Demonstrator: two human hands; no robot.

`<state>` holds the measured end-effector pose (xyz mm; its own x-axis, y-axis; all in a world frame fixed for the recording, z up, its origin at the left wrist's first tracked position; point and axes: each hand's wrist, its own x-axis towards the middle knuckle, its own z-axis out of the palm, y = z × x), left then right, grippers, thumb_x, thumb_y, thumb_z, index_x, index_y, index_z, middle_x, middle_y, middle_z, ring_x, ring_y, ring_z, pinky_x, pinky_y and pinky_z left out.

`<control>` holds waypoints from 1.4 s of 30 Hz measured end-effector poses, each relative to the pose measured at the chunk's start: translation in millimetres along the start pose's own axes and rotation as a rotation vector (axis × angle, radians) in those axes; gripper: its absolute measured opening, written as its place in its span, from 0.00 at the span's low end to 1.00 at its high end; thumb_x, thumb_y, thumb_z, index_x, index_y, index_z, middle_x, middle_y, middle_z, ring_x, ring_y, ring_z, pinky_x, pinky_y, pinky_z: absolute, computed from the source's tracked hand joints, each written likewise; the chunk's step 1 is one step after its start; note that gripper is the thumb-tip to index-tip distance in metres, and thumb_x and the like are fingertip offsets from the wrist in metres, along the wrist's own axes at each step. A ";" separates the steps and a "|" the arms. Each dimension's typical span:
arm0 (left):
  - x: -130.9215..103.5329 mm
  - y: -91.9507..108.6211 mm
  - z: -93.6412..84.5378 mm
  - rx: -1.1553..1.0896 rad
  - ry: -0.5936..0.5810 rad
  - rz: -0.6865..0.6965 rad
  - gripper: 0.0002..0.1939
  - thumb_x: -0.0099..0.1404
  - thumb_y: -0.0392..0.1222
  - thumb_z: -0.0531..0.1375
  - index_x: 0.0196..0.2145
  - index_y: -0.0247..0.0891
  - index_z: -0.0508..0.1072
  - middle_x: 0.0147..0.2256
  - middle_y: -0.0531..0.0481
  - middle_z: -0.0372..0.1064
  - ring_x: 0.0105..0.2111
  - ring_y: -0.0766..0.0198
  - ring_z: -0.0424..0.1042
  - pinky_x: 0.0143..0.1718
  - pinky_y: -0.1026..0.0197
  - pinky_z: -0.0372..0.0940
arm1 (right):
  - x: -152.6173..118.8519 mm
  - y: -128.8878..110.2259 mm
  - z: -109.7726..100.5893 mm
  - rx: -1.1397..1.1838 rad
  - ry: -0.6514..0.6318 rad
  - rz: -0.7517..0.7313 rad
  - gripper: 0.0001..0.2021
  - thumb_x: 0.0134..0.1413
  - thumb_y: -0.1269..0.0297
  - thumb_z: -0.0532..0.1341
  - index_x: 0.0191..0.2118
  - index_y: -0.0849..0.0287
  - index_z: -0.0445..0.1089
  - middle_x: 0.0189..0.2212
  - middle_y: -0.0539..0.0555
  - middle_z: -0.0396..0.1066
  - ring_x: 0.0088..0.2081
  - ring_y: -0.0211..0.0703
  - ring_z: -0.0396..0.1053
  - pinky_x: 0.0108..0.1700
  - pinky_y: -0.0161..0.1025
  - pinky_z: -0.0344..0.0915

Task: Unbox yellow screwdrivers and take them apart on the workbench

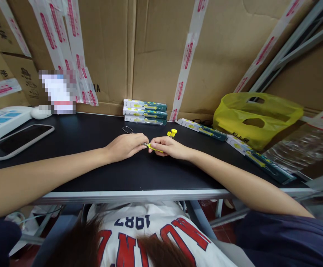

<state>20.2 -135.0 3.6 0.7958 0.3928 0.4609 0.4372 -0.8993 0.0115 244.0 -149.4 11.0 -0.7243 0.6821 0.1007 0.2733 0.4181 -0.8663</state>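
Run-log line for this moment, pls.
left hand: pinches metal part | right hand: pinches yellow piece | nearby: yellow fittings | rear: three stacked boxes

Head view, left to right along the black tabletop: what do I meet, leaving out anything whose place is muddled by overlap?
Smartphone → left hand → yellow-and-metal piece held between the two hands → right hand → yellow plastic bag.
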 end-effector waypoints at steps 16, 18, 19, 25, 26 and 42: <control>0.3 2.9 -2.7 -0.019 -0.039 -0.108 0.13 0.71 0.45 0.47 0.42 0.37 0.68 0.37 0.49 0.72 0.37 0.61 0.71 0.37 0.62 0.61 | -4.9 -4.9 8.7 -0.904 0.320 -0.081 0.07 0.60 0.60 0.57 0.35 0.57 0.64 0.27 0.49 0.67 0.28 0.36 0.62 0.29 0.32 0.51; 0.6 2.2 -1.8 -0.032 -0.034 -0.122 0.14 0.71 0.45 0.47 0.43 0.37 0.68 0.38 0.49 0.72 0.38 0.61 0.71 0.38 0.62 0.61 | -3.9 -3.7 7.9 -0.873 0.327 -0.091 0.08 0.61 0.59 0.55 0.35 0.58 0.65 0.29 0.50 0.68 0.29 0.37 0.63 0.30 0.33 0.52; 0.7 1.9 -1.3 -0.040 -0.026 -0.124 0.14 0.71 0.46 0.47 0.44 0.37 0.68 0.39 0.48 0.72 0.38 0.61 0.71 0.39 0.62 0.61 | -3.4 -3.3 7.9 -0.838 0.332 -0.097 0.09 0.62 0.59 0.54 0.35 0.58 0.65 0.29 0.50 0.68 0.29 0.37 0.63 0.31 0.33 0.53; -0.1 1.6 -0.4 -0.093 0.010 -0.104 0.15 0.71 0.47 0.47 0.43 0.38 0.68 0.38 0.49 0.71 0.37 0.63 0.70 0.38 0.63 0.62 | -2.7 -3.2 8.7 -0.631 0.307 -0.193 0.12 0.64 0.58 0.50 0.33 0.59 0.63 0.29 0.51 0.67 0.30 0.36 0.62 0.34 0.33 0.57; -0.4 1.8 -0.8 -0.102 0.015 -0.105 0.15 0.71 0.48 0.48 0.43 0.38 0.69 0.37 0.49 0.71 0.36 0.63 0.70 0.38 0.63 0.62 | -3.2 -3.9 8.7 -0.602 0.291 -0.179 0.13 0.64 0.57 0.50 0.33 0.59 0.63 0.27 0.50 0.67 0.29 0.36 0.63 0.34 0.33 0.57; -2.7 -0.2 -1.5 -0.057 0.109 -0.039 0.12 0.71 0.46 0.50 0.40 0.38 0.69 0.35 0.50 0.69 0.34 0.65 0.69 0.35 0.65 0.61 | -7.0 -10.7 9.4 -0.678 0.277 -0.127 0.10 0.63 0.59 0.52 0.33 0.58 0.61 0.24 0.47 0.62 0.25 0.34 0.58 0.29 0.32 0.52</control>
<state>17.4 -136.2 3.7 0.7270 0.4077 0.5525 0.4403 -0.8942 0.0804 240.3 -164.3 14.9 -0.6148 0.6928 0.3769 0.5939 0.7211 -0.3569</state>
